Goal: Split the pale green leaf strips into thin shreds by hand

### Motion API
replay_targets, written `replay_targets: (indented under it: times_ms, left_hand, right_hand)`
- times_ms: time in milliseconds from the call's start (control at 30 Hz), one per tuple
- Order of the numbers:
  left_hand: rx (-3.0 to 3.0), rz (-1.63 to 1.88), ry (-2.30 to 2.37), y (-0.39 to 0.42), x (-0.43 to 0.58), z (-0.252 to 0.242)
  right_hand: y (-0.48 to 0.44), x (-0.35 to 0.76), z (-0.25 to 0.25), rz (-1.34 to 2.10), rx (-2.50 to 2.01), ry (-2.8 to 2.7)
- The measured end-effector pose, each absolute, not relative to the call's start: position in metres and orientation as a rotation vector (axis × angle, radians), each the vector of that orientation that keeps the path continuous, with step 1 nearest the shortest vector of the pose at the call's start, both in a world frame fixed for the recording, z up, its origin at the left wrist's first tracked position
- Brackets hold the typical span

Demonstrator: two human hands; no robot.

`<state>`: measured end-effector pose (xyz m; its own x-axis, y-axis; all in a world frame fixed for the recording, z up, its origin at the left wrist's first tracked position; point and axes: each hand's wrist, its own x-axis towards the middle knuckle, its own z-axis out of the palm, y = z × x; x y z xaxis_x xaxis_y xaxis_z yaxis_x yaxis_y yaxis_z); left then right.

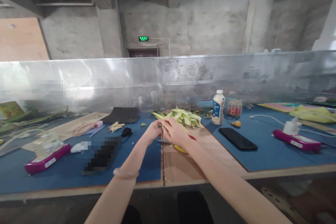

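Note:
My left hand and my right hand meet over the seam between the blue mat and the bare board. Both have their fingers closed and pressed together; whatever is between them is hidden. Just beyond lies a heap of pale green leaf strips, which look like corn husks, touching or very close to my right fingers. Under my right wrist, partly covered, lie what appear to be scissors with a yellow handle part and a red part. A bracelet circles my left wrist.
At right stand a white-capped bottle and a jar, with a black phone nearer. Purple power strips lie on both sides. A white mouse and a black pad are at left. Behind runs a perforated metal screen.

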<state>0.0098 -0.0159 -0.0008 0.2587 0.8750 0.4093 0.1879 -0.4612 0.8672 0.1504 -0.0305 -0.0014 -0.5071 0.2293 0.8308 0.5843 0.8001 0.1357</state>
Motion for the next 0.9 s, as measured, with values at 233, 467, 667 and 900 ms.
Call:
replay_targets:
  times_ms: [233, 467, 667, 900]
  left_hand:
    - [1.822, 1.218, 0.956, -0.021, 0.011, 0.003]
    - [1.839, 1.22, 0.978, -0.02, 0.011, 0.002]
    - [1.866, 1.205, 0.961, -0.02, 0.012, 0.002]
    - [1.844, 1.181, 0.969, -0.019, 0.012, 0.001]
  right_hand:
    - [-0.022, 0.148, -0.006, -0.281, -0.582, -2.015]
    - [-0.014, 0.149, -0.005, -0.059, -0.63, -1.917]
    - [-0.013, 0.152, -0.005, 0.048, -0.647, -1.894]
    - [-0.008, 0.156, -0.007, -0.01, -0.752, -1.801]
